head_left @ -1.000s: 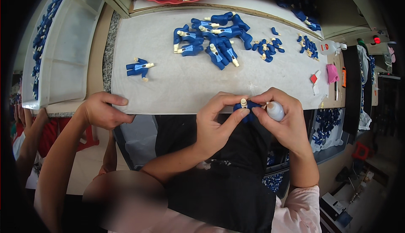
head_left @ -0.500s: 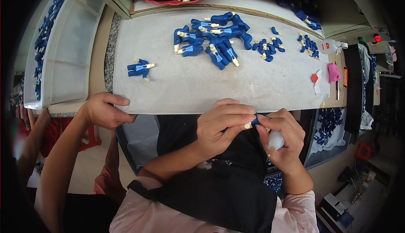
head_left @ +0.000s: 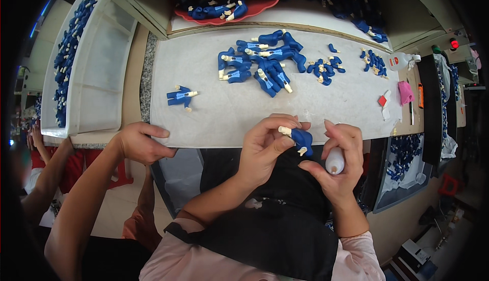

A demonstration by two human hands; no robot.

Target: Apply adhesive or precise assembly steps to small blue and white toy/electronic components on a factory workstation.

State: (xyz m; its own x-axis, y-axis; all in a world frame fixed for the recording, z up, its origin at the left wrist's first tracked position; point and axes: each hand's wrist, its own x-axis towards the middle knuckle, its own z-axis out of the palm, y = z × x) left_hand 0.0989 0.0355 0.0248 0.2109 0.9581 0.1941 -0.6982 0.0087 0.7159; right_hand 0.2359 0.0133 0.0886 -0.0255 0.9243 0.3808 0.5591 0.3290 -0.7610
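Observation:
My left hand point(head_left: 262, 151) pinches a blue figurine body point(head_left: 302, 138) with a cream neck peg and a small cream hand, in front of the table's near edge. Close on its right is my right hand point(head_left: 346, 153), its thumb and forefinger apart. A white squeeze bottle point(head_left: 334, 160) with a narrow tip is tucked in the curled fingers of that hand. On the white-covered table point(head_left: 214, 123) lies a pile of blue figurine bodies point(head_left: 270, 80). A single body with arms point(head_left: 181, 96) lies to the left.
Small blue arms point(head_left: 326, 69) form two heaps on the right. Beyond them stand a clear bottle point(head_left: 402, 59) and a pink piece point(head_left: 405, 93). A co-worker's hand point(head_left: 145, 142) rests on the table's left corner. White bin point(head_left: 102, 72) at left, red tray point(head_left: 265, 11) at the back.
My hands have drawn apart. The figurine body is now held by my left hand alone, its neck peg turned up and left. The whole view has shifted slightly.

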